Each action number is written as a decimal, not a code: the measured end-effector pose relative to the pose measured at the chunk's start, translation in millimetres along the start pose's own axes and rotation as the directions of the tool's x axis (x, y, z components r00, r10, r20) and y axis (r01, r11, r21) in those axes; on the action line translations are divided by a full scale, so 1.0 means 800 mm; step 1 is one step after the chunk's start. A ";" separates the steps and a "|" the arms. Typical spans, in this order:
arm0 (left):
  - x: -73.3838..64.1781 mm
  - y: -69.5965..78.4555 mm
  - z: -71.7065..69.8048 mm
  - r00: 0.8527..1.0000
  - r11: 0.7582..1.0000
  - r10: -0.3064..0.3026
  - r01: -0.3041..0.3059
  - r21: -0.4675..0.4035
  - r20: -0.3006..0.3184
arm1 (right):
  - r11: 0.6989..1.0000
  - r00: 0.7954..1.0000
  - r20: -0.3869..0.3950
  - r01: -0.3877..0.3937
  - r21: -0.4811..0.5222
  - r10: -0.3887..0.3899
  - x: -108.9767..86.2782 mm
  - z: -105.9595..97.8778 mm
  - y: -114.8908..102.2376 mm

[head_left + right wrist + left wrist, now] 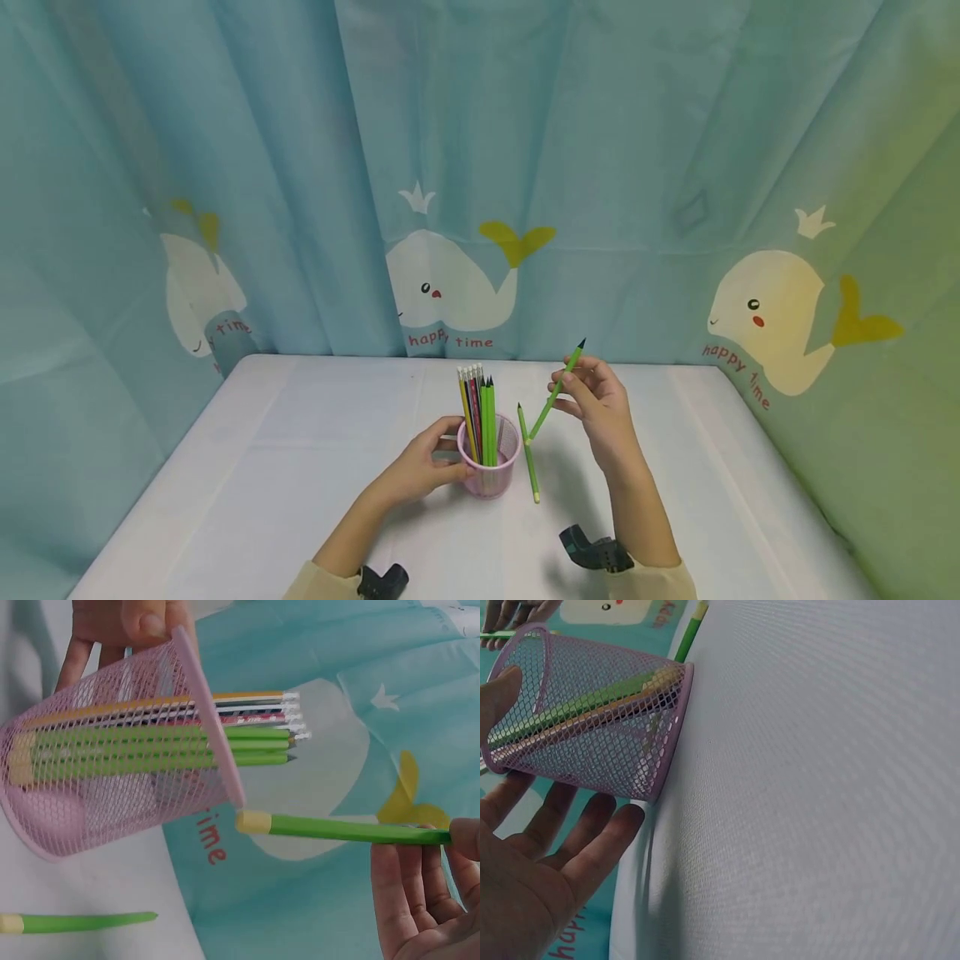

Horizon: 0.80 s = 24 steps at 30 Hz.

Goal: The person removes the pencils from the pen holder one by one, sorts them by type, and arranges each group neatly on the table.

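A pink mesh pencil cup (487, 483) stands upright on the table. My left hand (416, 468) holds it from the left, thumb at the near side of the rim and fingers around the far side. Inside lean several pencils: green ones (259, 758) with dark tips up, and others (259, 697) in yellow, dark and red with pale ends up. My right hand (602, 404) pinches a green pencil (330, 828) near its dark tip, which points up. The pencil's yellowish lower end is close to the cup's right rim. Another green pencil (532, 479) lies on the table right of the cup.
The white table (315, 442) reaches back to a blue-green curtain (622, 167) printed with whales, which hangs behind it and along both sides. A dark wrist device (596, 550) sits at the right sleeve, and a similar one (382, 582) at the left.
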<state>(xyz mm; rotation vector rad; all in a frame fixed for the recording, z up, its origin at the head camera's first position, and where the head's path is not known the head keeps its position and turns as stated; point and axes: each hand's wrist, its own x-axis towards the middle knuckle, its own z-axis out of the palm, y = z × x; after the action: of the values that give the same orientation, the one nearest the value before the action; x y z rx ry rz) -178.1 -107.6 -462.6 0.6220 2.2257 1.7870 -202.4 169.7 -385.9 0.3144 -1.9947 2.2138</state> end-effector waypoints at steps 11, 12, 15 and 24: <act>0.000 -0.003 -0.001 1.000 1.000 0.014 -0.014 0.008 0.000 | 0.993 0.996 -0.035 -0.080 -0.087 0.077 0.006 -0.005 0.021; 0.000 -0.003 -0.001 1.000 1.000 0.013 -0.013 0.008 0.000 | 0.992 0.996 -0.038 -0.086 -0.095 0.083 0.006 -0.005 0.023; 0.000 -0.004 -0.001 1.000 1.000 0.012 -0.012 0.009 0.001 | 0.989 0.995 -0.046 -0.098 -0.107 0.094 0.008 -0.006 0.027; 0.001 -0.004 0.000 1.000 1.000 0.010 -0.010 0.013 -0.001 | 0.983 0.990 -0.060 -0.134 -0.123 0.127 0.011 -0.012 0.044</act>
<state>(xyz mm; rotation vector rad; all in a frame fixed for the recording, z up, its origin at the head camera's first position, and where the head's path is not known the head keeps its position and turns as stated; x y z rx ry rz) -179.2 -108.1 -465.5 0.6358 2.2405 1.7791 -220.3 175.5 -418.3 0.1122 -2.1737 2.1311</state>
